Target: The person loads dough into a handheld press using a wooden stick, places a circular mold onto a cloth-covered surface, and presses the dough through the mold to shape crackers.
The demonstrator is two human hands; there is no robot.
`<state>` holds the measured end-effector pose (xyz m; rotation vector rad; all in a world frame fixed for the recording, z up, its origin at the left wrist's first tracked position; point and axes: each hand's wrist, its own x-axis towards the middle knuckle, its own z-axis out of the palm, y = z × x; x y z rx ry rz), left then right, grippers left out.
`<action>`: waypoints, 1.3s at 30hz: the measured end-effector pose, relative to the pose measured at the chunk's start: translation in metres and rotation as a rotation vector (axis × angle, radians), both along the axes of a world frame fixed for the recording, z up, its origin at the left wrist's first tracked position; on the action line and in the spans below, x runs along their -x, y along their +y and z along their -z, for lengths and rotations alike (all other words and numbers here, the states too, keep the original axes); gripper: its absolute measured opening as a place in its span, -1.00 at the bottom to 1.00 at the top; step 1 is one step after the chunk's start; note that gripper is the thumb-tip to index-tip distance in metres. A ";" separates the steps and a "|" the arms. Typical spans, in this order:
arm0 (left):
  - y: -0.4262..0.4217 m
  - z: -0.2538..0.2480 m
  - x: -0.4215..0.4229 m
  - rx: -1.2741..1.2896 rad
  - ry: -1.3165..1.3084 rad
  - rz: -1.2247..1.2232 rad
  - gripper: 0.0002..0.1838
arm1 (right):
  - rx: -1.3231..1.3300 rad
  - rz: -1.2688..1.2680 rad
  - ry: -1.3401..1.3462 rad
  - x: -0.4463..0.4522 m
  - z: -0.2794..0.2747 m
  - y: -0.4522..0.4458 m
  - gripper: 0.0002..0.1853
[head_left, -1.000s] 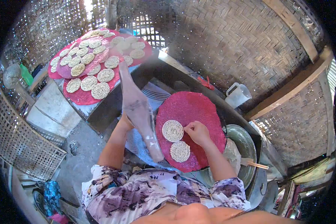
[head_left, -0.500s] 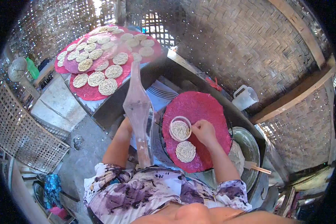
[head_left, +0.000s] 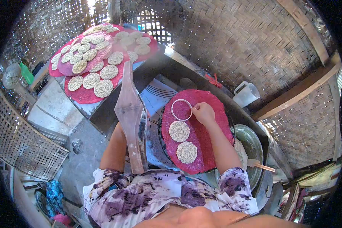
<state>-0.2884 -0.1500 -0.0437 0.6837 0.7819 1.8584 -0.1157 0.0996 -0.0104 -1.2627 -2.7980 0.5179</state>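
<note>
My right hand (head_left: 203,113) pinches the edge of a thin white ring (head_left: 172,111) between thumb and fingers. The ring lies over a round pink mat (head_left: 212,142), and only pink cloth shows inside it. Just below it is a disc of pale noodle-like strands (head_left: 179,131), with a second noodle disc (head_left: 186,152) nearer my body. A long wooden lever (head_left: 129,108) rises in front of my left forearm (head_left: 116,150). It covers most of my left hand (head_left: 148,115); only a sliver of skin shows past its right side, so its fingers are hidden.
Several noodle discs lie on pink cloths (head_left: 73,96) at the upper left. To the right are a big bowl (head_left: 259,146) with a wooden-handled tool (head_left: 265,167) and a clear plastic jug (head_left: 247,95). Woven bamboo walls (head_left: 231,38) close in the space.
My right hand has lifted the ring off the upper noodle disc and shifted it farther from my body, leaving that disc uncovered. The camera view has shifted slightly.
</note>
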 end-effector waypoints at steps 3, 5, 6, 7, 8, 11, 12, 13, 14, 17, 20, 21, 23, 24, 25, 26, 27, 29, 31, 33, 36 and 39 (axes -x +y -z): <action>0.002 0.005 -0.003 0.035 0.103 -0.078 -0.59 | -0.025 0.005 0.001 -0.004 0.006 0.001 -0.74; 0.006 0.005 -0.006 0.133 0.183 -0.170 -0.50 | -0.048 0.009 0.010 -0.006 0.004 -0.002 -0.73; 0.008 0.005 -0.006 0.177 0.194 -0.177 -0.49 | -0.041 0.015 0.011 -0.007 0.003 -0.003 -0.73; 0.010 0.004 -0.007 0.185 0.159 -0.172 -0.50 | -0.035 0.024 0.013 -0.007 0.001 -0.004 -0.73; 0.011 0.002 -0.009 0.192 0.124 -0.168 -0.51 | -0.029 0.032 0.016 -0.008 -0.001 -0.005 -0.73; 0.016 0.005 -0.014 0.198 0.111 -0.209 -0.59 | 0.009 0.027 -0.035 -0.009 -0.008 -0.008 -0.68; 0.022 0.029 -0.008 0.260 0.267 -0.282 -0.62 | -0.075 -0.027 0.122 -0.012 -0.011 -0.012 -0.65; 0.025 0.026 -0.007 0.230 0.435 -0.356 -0.63 | -0.160 -0.083 0.279 -0.017 -0.015 -0.019 -0.63; 0.028 0.023 -0.006 0.205 0.599 -0.445 -0.63 | -0.246 -0.149 0.438 -0.020 -0.020 -0.026 -0.61; 0.046 -0.037 -0.028 0.171 1.064 -0.556 -0.55 | 0.858 -0.262 0.718 -0.026 -0.029 -0.076 -0.49; 0.061 -0.056 -0.033 0.529 1.317 -0.356 -0.41 | 1.318 -0.169 0.518 -0.041 -0.035 -0.090 -0.41; 0.066 -0.062 -0.032 0.486 1.350 -0.285 -0.40 | 1.341 -0.143 0.540 -0.046 -0.032 -0.083 -0.40; 0.082 -0.076 -0.023 0.229 0.840 -0.125 -0.38 | 1.407 -0.129 0.565 -0.056 -0.034 -0.068 -0.38; 0.092 -0.084 -0.015 0.016 0.299 -0.025 -0.38 | 1.458 -0.133 0.568 -0.062 -0.036 -0.063 -0.37; 0.102 -0.090 -0.005 -0.131 -0.021 0.068 -0.37 | 1.512 -0.137 0.572 -0.066 -0.037 -0.058 -0.36; 0.113 -0.096 0.005 -0.264 -0.346 0.167 -0.35 | 1.529 -0.110 0.509 -0.068 -0.038 -0.053 -0.33; 0.126 -0.098 0.016 -0.330 -0.453 0.256 -0.33 | 1.513 -0.102 0.499 -0.069 -0.038 -0.050 -0.33; 0.149 -0.091 0.024 -0.410 -0.559 0.330 -0.28 | 1.476 -0.084 0.481 -0.070 -0.040 -0.044 -0.34; 0.167 -0.084 0.021 -0.427 -0.561 0.299 -0.20 | 1.361 -0.030 0.409 -0.069 -0.049 -0.027 -0.33; 0.176 -0.082 0.012 -0.339 -0.550 0.105 -0.26 | 1.216 0.026 0.324 -0.069 -0.053 -0.007 -0.32; 0.190 -0.066 0.008 -0.405 -0.582 0.047 -0.27 | 0.927 0.082 0.187 -0.068 -0.063 0.009 -0.27; 0.194 -0.051 0.004 -0.427 -0.607 0.035 -0.30 | 0.819 0.063 0.114 -0.069 -0.068 0.013 -0.29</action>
